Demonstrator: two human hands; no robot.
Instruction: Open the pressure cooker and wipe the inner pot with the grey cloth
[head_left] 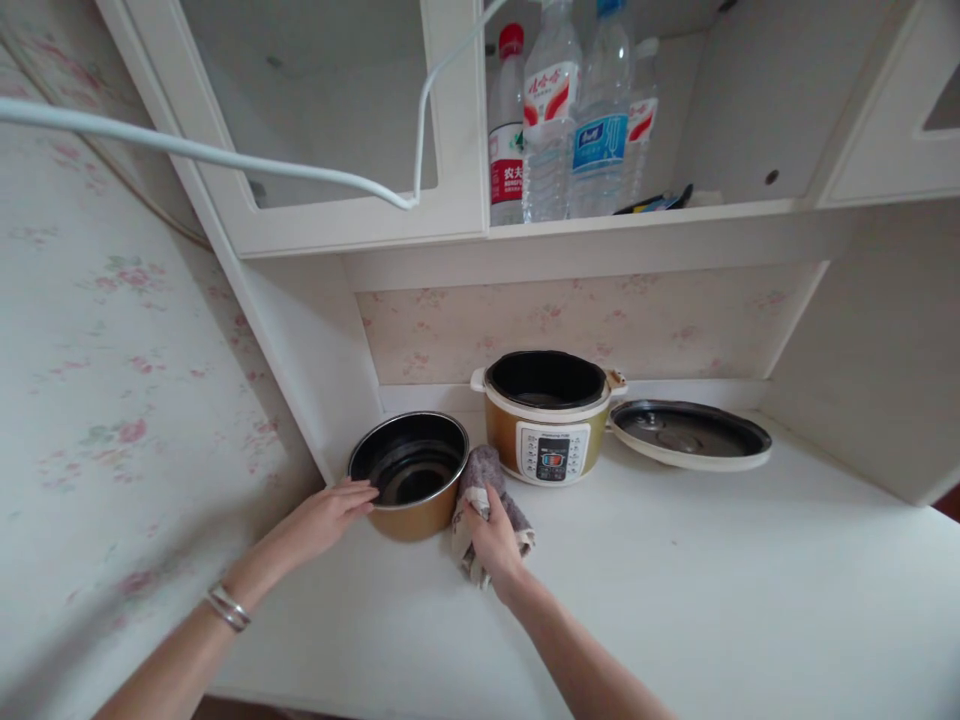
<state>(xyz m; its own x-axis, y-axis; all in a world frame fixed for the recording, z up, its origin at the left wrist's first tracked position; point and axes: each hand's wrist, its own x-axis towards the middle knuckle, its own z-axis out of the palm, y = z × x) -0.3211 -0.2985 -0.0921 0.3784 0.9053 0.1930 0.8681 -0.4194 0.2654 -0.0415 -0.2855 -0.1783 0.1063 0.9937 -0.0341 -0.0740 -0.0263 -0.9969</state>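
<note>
A black-lined inner pot [416, 522] with a gold outside stands on the white counter at the left. My left hand [330, 515] is at its left rim, fingers nearly straight over the edge and the thumb lower on the outer side. Between this pot and the cooker, my right hand [493, 535] grips a folded grey-and-cream cloth [484, 468], which lies against the pot's right side. Behind and to the right is a gold-and-white electric cooker [506, 430], lidless, its dark inside showing and a control panel in front. The cooker's lid [690, 435] rests upside down beside it.
Several plastic bottles [551, 150] stand in the open cabinet above. A white cable [300, 178] hangs across the upper left, close to the camera. The floral wall [127, 430] and a cabinet side panel [315, 340] bound the counter [675, 590] on the left.
</note>
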